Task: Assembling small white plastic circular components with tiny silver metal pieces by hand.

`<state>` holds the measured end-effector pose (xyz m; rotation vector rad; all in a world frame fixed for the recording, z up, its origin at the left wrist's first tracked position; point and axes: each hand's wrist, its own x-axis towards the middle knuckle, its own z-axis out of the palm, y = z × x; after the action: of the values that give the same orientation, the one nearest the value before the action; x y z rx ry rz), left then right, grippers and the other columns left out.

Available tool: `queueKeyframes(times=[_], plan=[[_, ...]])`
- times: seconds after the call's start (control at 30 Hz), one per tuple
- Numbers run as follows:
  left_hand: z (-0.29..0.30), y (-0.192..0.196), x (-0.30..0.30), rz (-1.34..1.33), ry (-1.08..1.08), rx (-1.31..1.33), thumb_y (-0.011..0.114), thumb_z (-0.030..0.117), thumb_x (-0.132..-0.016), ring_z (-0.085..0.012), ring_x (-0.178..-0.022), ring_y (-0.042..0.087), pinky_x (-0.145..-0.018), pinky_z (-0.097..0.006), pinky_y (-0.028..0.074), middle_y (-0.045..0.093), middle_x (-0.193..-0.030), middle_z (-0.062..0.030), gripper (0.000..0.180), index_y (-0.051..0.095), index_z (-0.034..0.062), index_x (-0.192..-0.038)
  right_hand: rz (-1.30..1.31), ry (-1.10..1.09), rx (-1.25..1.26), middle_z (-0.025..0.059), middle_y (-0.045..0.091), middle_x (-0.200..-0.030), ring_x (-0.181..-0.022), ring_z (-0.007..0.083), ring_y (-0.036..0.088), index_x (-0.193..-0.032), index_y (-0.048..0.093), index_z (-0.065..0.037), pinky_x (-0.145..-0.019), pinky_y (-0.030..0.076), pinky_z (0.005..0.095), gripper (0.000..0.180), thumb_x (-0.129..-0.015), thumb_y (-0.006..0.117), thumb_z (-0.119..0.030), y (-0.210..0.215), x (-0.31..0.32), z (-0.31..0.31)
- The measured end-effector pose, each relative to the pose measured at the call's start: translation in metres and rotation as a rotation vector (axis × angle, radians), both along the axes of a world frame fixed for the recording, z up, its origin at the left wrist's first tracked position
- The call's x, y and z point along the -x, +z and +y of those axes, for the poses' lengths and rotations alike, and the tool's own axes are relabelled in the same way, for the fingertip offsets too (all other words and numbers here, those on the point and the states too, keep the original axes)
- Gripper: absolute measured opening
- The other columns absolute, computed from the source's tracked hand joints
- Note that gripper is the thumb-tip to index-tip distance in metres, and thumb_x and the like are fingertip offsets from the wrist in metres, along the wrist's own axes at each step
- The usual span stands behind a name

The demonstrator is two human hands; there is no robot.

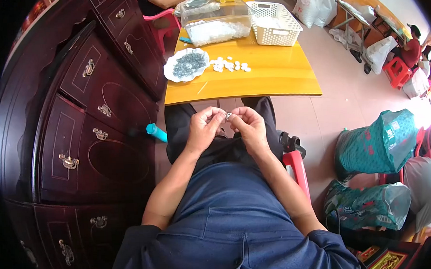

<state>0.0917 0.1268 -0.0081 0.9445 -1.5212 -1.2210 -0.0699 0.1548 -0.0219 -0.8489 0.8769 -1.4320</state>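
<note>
Over my lap, just short of the table's near edge, my two hands meet fingertip to fingertip. A small white ring-shaped piece (229, 115) is pinched between the thumb and fingers of my right hand (250, 128). My left hand (205, 127) is closed in a pinch right beside it; whether its fingertips hold a part of their own is too small to make out. On the table ahead lie several loose white round pieces (229, 64). Left of them a white scalloped dish (172, 73) holds many small dark grey pieces (188, 64).
The yellow table (271, 78) also bears a clear plastic bin (220, 32) of white pieces and a white perforated basket (283, 36). A dark wooden cabinet (114, 154) stands close at left, a teal bottle (157, 132) beside it. Teal bags (377, 143) stand at right. Another person sits at the far end.
</note>
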Motion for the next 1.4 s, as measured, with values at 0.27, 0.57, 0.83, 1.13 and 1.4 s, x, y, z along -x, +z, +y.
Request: queueKeyframes(times=[0.27, 0.57, 0.83, 1.13, 1.4], plan=[[-0.002, 0.0, -0.003, 0.042, 0.02, -0.004, 0.065, 0.016, -0.098, -0.0036, -0.061, 0.053, -0.055, -0.02, 0.047, 0.065, -0.077, 0.0001, 0.016, 0.068, 0.0008, -0.096, 0.004, -0.025, -0.007, 0.0005, 0.069, -0.085, -0.07, 0.006, 0.06, -0.101, 0.064, -0.003, -0.064, 0.047, 0.0194, 0.012, -0.091, 0.069, -0.007, 0.002, -0.001, 0.001], [0.001, 0.001, -0.002, 0.008, 0.009, -0.024, 0.065, 0.017, -0.098, -0.0045, -0.062, 0.053, -0.057, -0.019, 0.044, 0.065, -0.078, -0.0005, 0.017, 0.069, 0.0006, -0.096, 0.006, -0.029, -0.005, 0.0003, 0.067, -0.082, -0.067, 0.0054, 0.058, -0.099, 0.064, -0.002, -0.062, 0.046, 0.0189, 0.011, -0.09, 0.068, -0.004, -0.001, -0.005, 0.001], [0.005, -0.002, 0.005, -0.052, 0.078, 0.02, 0.065, 0.013, -0.097, -0.004, -0.061, 0.052, -0.055, -0.019, 0.043, 0.065, -0.077, -0.0002, 0.014, 0.07, 0.0002, -0.096, 0.059, -0.076, 0.027, 0.0026, 0.068, -0.084, -0.07, 0.0062, 0.061, -0.1, 0.064, 0.0, -0.063, 0.05, 0.0191, 0.011, -0.092, 0.067, -0.005, -0.006, -0.006, 0.001], [0.001, -0.002, 0.012, -0.022, 0.042, -0.014, 0.065, 0.013, -0.097, -0.004, -0.061, 0.053, -0.055, -0.019, 0.043, 0.065, -0.077, -0.0002, 0.014, 0.07, 0.0, -0.096, 0.102, -0.056, 0.023, 0.0038, 0.069, -0.085, -0.073, 0.0078, 0.064, -0.101, 0.064, 0.001, -0.068, 0.053, 0.0205, 0.012, -0.092, 0.069, -0.005, -0.014, 0.0, -0.004], [0.0, -0.005, 0.012, 0.021, -0.001, 0.042, 0.064, 0.015, -0.098, -0.0026, -0.064, 0.056, -0.057, -0.018, 0.046, 0.067, -0.079, 0.0004, 0.016, 0.07, 0.0007, -0.1, -0.112, -0.088, 0.007, 0.0025, 0.068, -0.082, -0.068, 0.0067, 0.06, -0.098, 0.064, -0.001, -0.065, 0.048, 0.0201, 0.009, -0.09, 0.069, -0.003, -0.002, -0.001, 0.0]])
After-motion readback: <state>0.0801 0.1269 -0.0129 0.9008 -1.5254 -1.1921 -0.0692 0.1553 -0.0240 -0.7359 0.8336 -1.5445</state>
